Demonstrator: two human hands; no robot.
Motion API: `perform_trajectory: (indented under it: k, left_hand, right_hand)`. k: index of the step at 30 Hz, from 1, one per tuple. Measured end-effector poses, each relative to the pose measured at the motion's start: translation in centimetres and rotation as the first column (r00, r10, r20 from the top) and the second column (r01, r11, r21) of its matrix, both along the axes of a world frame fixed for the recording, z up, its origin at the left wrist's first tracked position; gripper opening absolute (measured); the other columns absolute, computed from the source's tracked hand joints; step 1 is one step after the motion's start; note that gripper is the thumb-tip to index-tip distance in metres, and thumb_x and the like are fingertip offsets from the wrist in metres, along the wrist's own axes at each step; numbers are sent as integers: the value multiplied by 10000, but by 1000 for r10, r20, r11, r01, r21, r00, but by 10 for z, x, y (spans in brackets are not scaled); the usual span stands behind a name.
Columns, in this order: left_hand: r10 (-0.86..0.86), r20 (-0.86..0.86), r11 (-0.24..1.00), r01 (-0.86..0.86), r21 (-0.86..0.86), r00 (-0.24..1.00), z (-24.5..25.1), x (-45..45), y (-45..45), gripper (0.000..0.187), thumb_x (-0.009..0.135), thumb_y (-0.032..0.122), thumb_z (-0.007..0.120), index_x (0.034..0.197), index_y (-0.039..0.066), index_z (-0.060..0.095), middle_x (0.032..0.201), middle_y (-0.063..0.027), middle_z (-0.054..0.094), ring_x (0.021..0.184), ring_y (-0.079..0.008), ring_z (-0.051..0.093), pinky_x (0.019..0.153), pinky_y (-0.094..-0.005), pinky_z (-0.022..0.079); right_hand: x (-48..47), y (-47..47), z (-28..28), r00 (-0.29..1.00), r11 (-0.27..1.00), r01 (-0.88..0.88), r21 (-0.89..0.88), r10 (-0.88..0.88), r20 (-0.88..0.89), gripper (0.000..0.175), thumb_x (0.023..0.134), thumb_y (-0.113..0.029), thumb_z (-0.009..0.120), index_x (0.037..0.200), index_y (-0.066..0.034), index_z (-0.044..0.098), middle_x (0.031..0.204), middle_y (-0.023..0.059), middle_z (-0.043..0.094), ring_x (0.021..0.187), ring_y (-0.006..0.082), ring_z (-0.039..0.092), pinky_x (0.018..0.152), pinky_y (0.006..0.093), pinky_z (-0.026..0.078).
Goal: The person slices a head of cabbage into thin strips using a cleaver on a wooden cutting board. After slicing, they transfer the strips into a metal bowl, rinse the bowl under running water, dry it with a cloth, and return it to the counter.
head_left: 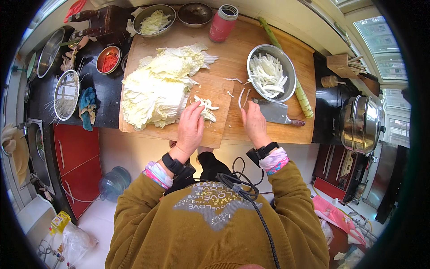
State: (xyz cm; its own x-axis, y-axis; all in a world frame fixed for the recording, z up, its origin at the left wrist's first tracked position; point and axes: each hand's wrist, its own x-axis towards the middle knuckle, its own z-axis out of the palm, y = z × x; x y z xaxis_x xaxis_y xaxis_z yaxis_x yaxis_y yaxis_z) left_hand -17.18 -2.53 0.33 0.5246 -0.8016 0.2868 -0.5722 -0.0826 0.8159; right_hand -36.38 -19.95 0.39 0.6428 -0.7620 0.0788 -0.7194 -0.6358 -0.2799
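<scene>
My left hand [190, 126] rests its fingers against a small heap of cut white cabbage strips [211, 110] on the smaller wooden cutting board [215, 129]. Left of it lies a thick stack of napa cabbage leaves [154, 94]. Over the larger board [235, 132], my right hand [254, 122] has its thumb and fingers apart, close to a loose pale strip [241, 97]; whether they touch is unclear. Just right of this hand lies a cleaver [272, 111], its blade partly hidden behind the fingers. A metal bowl [291, 79] of white strips stands beyond the cleaver.
A long green stem vegetable [304, 101] lies behind the bowl. Along the back are a pink tumbler [223, 25], a dark bowl [195, 15] and a bowl of shredded cabbage [137, 25]. Shredded red vegetable fills a small bowl [109, 60]. A glass-lidded pot [361, 124] stands right.
</scene>
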Motion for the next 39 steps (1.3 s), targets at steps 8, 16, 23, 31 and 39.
perform_trajectory:
  k: [8,16,23,31,39]
  left_hand:
    - [-100,177,987,75,143,979,-7,3,-25,376,924,16,639,1299,-13,643,1328,-179,639,1323,-408,545,1168,-497,421]
    - [-202,207,971,168,173,957,-15,4,-10,376,899,14,664,1275,12,655,1288,-161,647,1299,-400,568,1144,-485,448]
    - [-35,64,998,32,51,997,-16,2,2,409,935,1,637,1344,-4,626,1446,-194,565,1377,-415,518,1170,-482,424]
    - [56,-56,998,-55,7,997,-26,-10,0,456,983,0,583,1438,-1,559,1551,-210,494,1444,-402,471,1197,-465,398]
    - [106,-374,981,-157,-110,922,-35,-20,-27,380,1075,54,460,1431,-10,578,1525,-168,563,1433,-320,514,1209,-414,385]
  right_hand:
    - [25,-29,-13,968,944,247,217,-231,-95,409,916,-374,796,1030,-24,620,923,247,750,913,452,733,764,550,578]
    - [35,-37,-15,960,875,279,395,-252,-119,199,913,-269,750,915,-79,692,921,204,758,942,418,732,814,517,578]
    - [46,9,30,996,890,26,455,-64,68,196,880,-246,790,930,-81,697,898,149,717,895,349,717,779,468,565]
    - [77,25,26,971,854,-239,462,223,91,469,830,-143,827,1218,-22,593,1164,221,591,1044,441,635,889,493,541]
    - [83,60,-5,941,699,-276,660,56,335,522,893,-63,767,1375,14,583,1169,204,647,1072,331,695,935,388,579]
